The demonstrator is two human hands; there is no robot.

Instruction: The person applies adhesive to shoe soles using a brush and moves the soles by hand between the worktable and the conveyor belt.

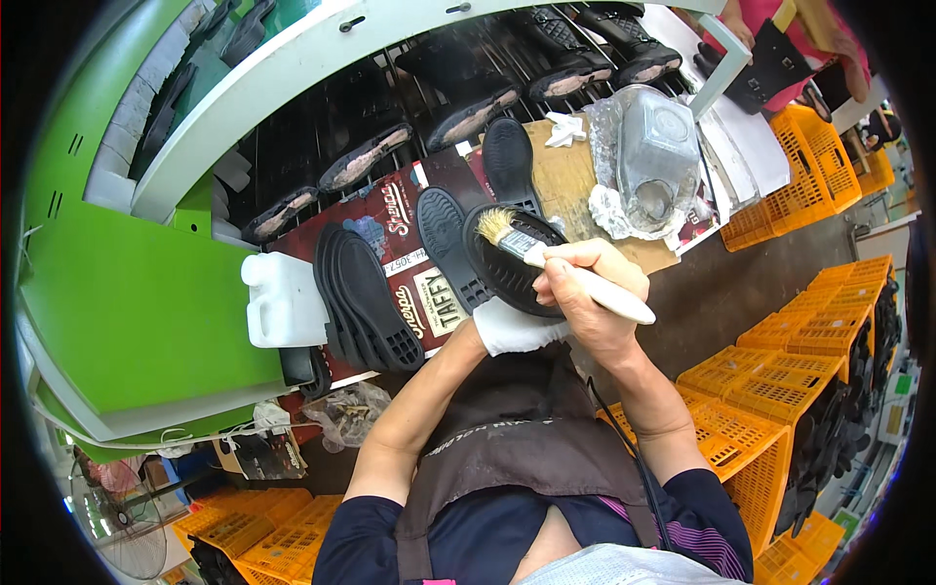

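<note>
One brush (pixel 520 244) sits pinched in the right hand's (pixel 593 297) grip, bristles over a black sole's (pixel 502 278) eleven-o'clock end; the gloved left hand (pixel 514 327) clasps that sole at six o'clock, fingers mostly hidden.

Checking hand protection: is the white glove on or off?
On: the white glove covers what shows of the left hand; the black sole hides the rest.

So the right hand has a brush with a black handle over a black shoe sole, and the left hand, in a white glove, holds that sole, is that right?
Not quite: the handle of the brush is white, not black, as the head view shows. The right hand, black shoe sole, left hand and white glove are as you said.
</note>
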